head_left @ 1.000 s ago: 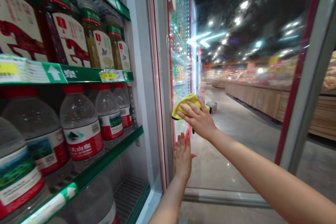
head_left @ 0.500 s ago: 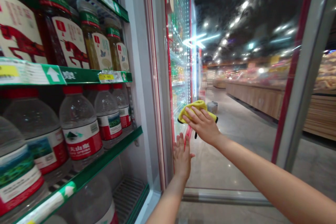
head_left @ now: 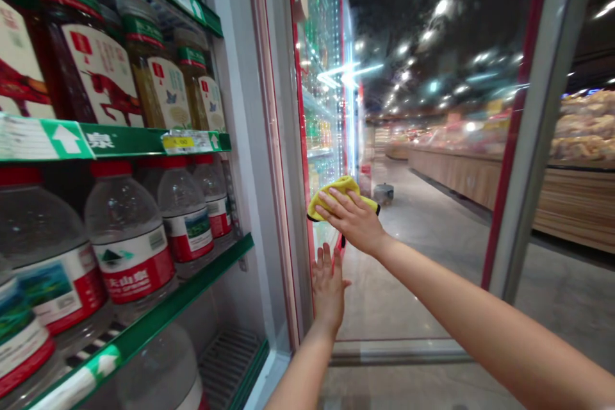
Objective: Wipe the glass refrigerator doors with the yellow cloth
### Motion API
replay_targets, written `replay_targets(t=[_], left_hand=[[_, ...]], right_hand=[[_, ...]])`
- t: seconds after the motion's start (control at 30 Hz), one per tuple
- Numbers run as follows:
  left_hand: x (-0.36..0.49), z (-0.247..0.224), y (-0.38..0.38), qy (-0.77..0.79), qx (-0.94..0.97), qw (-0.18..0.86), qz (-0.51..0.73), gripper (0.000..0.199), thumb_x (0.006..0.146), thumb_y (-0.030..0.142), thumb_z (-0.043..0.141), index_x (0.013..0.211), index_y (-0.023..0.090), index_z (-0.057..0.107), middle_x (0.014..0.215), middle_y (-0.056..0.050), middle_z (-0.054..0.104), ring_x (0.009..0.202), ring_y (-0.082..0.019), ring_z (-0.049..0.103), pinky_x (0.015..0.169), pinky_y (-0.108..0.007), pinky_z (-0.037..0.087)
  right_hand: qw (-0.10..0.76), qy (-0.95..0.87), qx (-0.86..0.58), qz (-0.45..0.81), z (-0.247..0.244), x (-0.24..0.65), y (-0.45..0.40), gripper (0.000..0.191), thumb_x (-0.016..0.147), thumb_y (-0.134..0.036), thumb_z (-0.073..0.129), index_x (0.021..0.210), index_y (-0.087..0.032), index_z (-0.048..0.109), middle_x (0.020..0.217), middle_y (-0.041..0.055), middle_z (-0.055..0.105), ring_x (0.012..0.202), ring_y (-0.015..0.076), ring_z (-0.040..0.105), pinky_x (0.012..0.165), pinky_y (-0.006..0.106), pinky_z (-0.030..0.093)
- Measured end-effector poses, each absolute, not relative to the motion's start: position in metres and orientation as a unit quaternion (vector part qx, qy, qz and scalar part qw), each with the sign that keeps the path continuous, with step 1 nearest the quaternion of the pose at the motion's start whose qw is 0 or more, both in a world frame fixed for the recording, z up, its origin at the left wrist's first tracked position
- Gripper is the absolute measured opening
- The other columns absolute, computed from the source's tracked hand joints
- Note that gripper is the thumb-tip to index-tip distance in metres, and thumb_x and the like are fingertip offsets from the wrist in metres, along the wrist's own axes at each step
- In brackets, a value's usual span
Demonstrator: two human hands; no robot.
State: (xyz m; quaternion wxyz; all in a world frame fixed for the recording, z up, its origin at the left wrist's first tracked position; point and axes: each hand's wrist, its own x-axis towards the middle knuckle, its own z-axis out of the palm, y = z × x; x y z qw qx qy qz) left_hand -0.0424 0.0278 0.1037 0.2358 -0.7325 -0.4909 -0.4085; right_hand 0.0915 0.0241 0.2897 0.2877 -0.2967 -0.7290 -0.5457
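A yellow cloth [head_left: 346, 184] with a dark edge lies against the glass door [head_left: 423, 269], near its hinge-side frame. My right hand [head_left: 353, 218] presses on the cloth with its palm side, and the cloth sticks out on both sides of the fingers. Just below and to the left, my left hand [head_left: 329, 288] rests at the glass beside the red and silver frame, fingers stretched upward and nothing in them.
On the left, cooler shelves with green edges [head_left: 158, 320] hold red-capped water bottles [head_left: 134, 256] and jars of dark drink [head_left: 103, 77]. The door's metal frame [head_left: 541, 122] stands at right. Beyond the glass are wooden display counters [head_left: 451, 173] and a grey object on the floor [head_left: 383, 192].
The view has shifted slightly to the right, so the shelves and door sit further left. Relative to the door frame, both hands and the cloth are in nearly the same place.
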Motion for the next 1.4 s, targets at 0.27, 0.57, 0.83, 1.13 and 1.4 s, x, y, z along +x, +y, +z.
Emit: replay_targets(t=[0.27, 0.57, 0.83, 1.13, 1.4], left_hand=[[-0.044, 0.106, 0.026, -0.480, -0.734, 0.246, -0.414, 0.122, 0.081, 0.015, 0.080, 0.162, 0.027, -0.010, 0.167, -0.021, 0.015, 0.155, -0.031, 0.016, 0.122, -0.057, 0.031], [-0.042, 0.109, 0.030, -0.494, -0.742, 0.246, -0.381, 0.122, 0.085, 0.024, 0.078, 0.160, 0.027, -0.018, 0.168, -0.022, 0.009, 0.155, -0.032, 0.016, 0.125, -0.055, 0.025], [-0.041, 0.108, 0.034, -0.493, -0.726, 0.278, -0.389, 0.115, 0.088, 0.026, 0.074, 0.161, 0.025, -0.014, 0.168, -0.022, 0.012, 0.156, -0.031, 0.012, 0.126, -0.056, 0.021], [-0.042, 0.106, 0.041, -0.487, -0.722, 0.284, -0.401, 0.115, 0.087, 0.024, 0.075, 0.161, 0.026, -0.013, 0.168, -0.020, 0.016, 0.156, -0.030, 0.012, 0.125, -0.055, 0.023], [-0.039, 0.131, 0.030, -0.464, -0.708, 0.289, -0.447, 0.097, 0.095, 0.026, 0.065, 0.163, 0.025, -0.004, 0.169, -0.016, 0.018, 0.157, -0.030, 0.015, 0.127, -0.054, 0.021]], right_hand=[[0.389, -0.665, -0.418, -0.482, 0.263, 0.135, 0.017, 0.053, 0.099, -0.008, 0.045, 0.147, -0.030, 0.052, 0.156, 0.0059, 0.051, 0.151, 0.0238, 0.034, 0.120, 0.047, 0.031], [0.458, -0.602, -0.511, -0.408, 0.266, 0.180, 0.017, 0.067, 0.093, -0.004, 0.042, 0.154, -0.030, 0.044, 0.166, 0.0060, 0.036, 0.156, 0.0271, 0.023, 0.122, 0.057, 0.029], [0.409, -0.656, -0.490, -0.404, 0.271, 0.176, 0.025, 0.065, 0.093, -0.003, 0.040, 0.151, -0.033, 0.049, 0.165, 0.0005, 0.038, 0.157, 0.0207, 0.020, 0.127, 0.051, 0.024], [0.405, -0.673, -0.469, -0.404, 0.258, 0.201, 0.022, 0.063, 0.092, -0.002, 0.042, 0.145, -0.032, 0.056, 0.159, 0.0031, 0.048, 0.154, 0.0237, 0.028, 0.122, 0.055, 0.033], [0.499, -0.555, -0.536, -0.394, 0.263, 0.224, 0.029, 0.060, 0.092, -0.003, 0.037, 0.144, -0.022, 0.058, 0.158, 0.0146, 0.046, 0.153, 0.0314, 0.030, 0.116, 0.066, 0.036]])
